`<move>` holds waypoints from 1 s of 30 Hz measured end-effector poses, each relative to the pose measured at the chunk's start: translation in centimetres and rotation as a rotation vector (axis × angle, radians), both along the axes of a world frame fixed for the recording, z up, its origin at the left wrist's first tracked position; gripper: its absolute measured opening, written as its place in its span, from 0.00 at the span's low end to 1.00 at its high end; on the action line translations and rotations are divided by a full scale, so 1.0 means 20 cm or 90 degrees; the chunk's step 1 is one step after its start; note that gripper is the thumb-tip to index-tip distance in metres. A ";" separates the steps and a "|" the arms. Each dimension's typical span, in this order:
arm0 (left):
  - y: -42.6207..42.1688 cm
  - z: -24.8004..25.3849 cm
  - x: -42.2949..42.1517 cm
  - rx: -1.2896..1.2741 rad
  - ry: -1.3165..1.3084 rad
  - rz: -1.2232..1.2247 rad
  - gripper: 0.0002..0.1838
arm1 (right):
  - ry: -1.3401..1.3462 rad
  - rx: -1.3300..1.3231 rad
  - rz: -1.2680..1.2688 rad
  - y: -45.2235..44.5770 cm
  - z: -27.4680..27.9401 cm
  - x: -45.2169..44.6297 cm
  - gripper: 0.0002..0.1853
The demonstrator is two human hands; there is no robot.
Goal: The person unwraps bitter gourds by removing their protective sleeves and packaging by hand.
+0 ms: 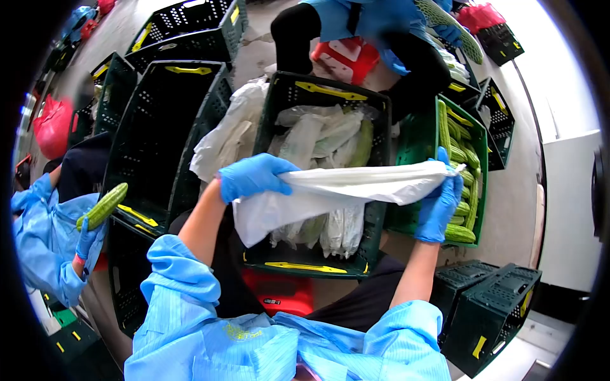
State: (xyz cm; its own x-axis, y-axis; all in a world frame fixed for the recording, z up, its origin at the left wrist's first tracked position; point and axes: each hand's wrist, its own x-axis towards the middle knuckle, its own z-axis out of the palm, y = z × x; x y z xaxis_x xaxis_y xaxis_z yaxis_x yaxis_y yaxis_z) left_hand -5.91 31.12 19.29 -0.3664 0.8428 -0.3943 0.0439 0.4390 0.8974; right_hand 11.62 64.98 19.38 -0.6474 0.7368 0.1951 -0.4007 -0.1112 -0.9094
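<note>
Right across the middle of the frame, a long white plastic bag is drawn out between the worker's two blue-gloved hands. The left hand is closed on the bag's left end, fingers curled over it, and a loose flap of the plastic hangs down below that grip. The right hand grips the other end, thumb pointing up toward the top of the frame. Whether anything lies inside the bag, I can't tell from where I stand.

Below the stretched bag, at the centre, sits a dark crate with yellow handles, holding bundles in whitish plastic; green skin shows at the right of the heap. Just left of that crate, crumpled white plastic lies in a heap. Near the right hand, at centre right, a bright green crate is piled with bare ridged green gourds.

Over at the left edge, a co-worker in a blue smock holds a single gourd upright at a slant, a blue-gloved hand wrapped round its lower end. Another person in blue sits at the top centre, by a red stool. A big dark crate stands at upper left, and more dark crates stand at lower right.
</note>
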 end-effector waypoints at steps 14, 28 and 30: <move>0.07 -0.19 0.16 -0.021 0.032 -0.119 0.40 | -0.133 -0.128 -0.024 -0.20 -0.04 -0.09 0.16; 0.34 -0.14 0.28 0.119 0.222 -0.001 0.52 | -0.130 0.395 0.238 -0.63 -0.06 -0.04 0.05; 0.34 -0.12 0.26 0.102 0.215 -0.033 0.49 | -0.097 0.365 0.216 -0.61 -0.03 -0.03 0.05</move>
State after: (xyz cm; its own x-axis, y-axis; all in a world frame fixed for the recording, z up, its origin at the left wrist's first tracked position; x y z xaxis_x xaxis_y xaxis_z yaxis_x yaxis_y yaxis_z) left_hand -0.73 37.94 16.91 -0.4088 0.9047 -0.1197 0.3680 0.2834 0.8856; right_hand 10.95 52.70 18.82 -0.8758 0.2949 0.3820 -0.2912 0.3084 -0.9056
